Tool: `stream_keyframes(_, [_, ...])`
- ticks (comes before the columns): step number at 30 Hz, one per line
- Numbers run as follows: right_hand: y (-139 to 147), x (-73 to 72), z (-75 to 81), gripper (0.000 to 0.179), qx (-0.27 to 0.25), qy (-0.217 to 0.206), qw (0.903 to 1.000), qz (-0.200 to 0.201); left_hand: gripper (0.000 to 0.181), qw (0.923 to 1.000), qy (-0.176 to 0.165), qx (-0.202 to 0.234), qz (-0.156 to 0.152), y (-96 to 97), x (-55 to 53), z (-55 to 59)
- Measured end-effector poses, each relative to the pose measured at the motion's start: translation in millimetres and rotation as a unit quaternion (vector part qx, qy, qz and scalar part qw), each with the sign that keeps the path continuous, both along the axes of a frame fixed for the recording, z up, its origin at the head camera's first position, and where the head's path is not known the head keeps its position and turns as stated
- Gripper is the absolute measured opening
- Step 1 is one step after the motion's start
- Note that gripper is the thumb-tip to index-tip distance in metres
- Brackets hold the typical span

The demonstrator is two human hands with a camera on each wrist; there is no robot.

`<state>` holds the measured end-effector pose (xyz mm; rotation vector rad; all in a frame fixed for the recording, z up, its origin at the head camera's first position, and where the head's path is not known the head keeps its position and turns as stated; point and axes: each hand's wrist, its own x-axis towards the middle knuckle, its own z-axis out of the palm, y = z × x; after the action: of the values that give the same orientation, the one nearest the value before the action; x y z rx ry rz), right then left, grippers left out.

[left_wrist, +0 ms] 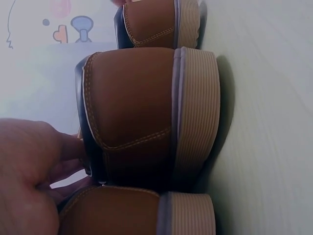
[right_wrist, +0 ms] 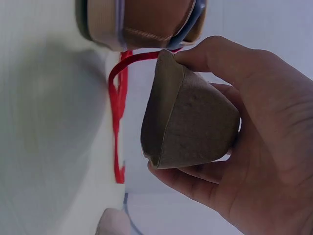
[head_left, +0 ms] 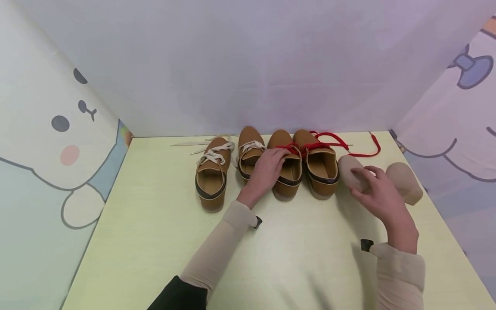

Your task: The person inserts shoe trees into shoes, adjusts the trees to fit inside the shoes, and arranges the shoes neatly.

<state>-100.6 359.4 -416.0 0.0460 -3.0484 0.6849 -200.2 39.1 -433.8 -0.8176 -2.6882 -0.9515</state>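
Note:
Four brown lace-up shoes stand in a row, heels towards me. The left pair, an outer shoe and an inner shoe, has white laces. Red laces run through the inner right shoe and the outer right shoe. My left hand reaches over the inner white-laced shoe and grips the inner red-laced shoe near its tongue and collar; some fingertips are hidden. In my right hand a beige moulded shoe insert is pinched between thumb and fingers, off the table, right of the outer red-laced shoe.
A second beige shoe insert lies on the pale table at the right edge. Loose red lace trails behind the inserts, and a white lace spreads at the back left. A pale wall rises behind the shoes.

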Motion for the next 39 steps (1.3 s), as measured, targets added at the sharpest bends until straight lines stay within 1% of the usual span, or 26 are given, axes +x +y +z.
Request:
stream_keyframes(3, [-5, 2.5, 6.6, 0.056, 0.009, 0.010, 0.9999, 0.007, 0.028, 1.0000, 0.004, -0.002, 0.007, 0.8, -0.1, 0.1])
stream_keyframes(9, [-10, 8.6, 18.0, 0.054, 0.022, 0.026, 0.9994, 0.010, 0.029, 0.9993, 0.009, -0.021, 0.029, 3.0, 0.5, 0.4])
stream_keyframes(16, [-16, 16.3, 30.4, 0.055, 0.016, 0.039, 0.9990, 0.015, 0.026, 0.9985, -0.015, 0.005, 0.051, 5.0, 1.3, 1.2])
stream_keyframes(19, [-20, 19.6, 35.7, 0.054, 0.011, 0.045, 0.9987, 0.021, 0.023, 0.9982, -0.011, 0.012, 0.057, 5.9, 1.1, 0.6])
stream_keyframes(22, [-24, 22.3, 40.0, 0.054, 0.004, 0.044, 0.9987, 0.026, 0.018, 0.9981, 0.004, 0.015, 0.060, 6.3, 1.2, 0.0])
stream_keyframes(25, [-28, 24.4, 42.7, 0.054, -0.001, 0.040, 0.9988, 0.029, 0.016, 0.9977, 0.018, 0.017, 0.063, 6.5, 1.5, -0.5])
stream_keyframes(30, [-36, 26.1, 45.2, 0.053, -0.003, 0.035, 0.9987, 0.035, 0.015, 0.9972, 0.024, 0.015, 0.069, 6.5, 1.7, -1.1])
stream_keyframes(35, [-44, 27.1, 46.5, 0.053, -0.007, 0.046, 0.9974, 0.055, 0.015, 0.9969, 0.024, 0.015, 0.073, 7.4, 1.2, -1.5])
stream_keyframes(39, [-50, 27.0, 47.9, 0.053, -0.020, 0.049, 0.9958, 0.074, 0.014, 0.9966, 0.030, 0.015, 0.075, 7.6, 0.1, -0.7])
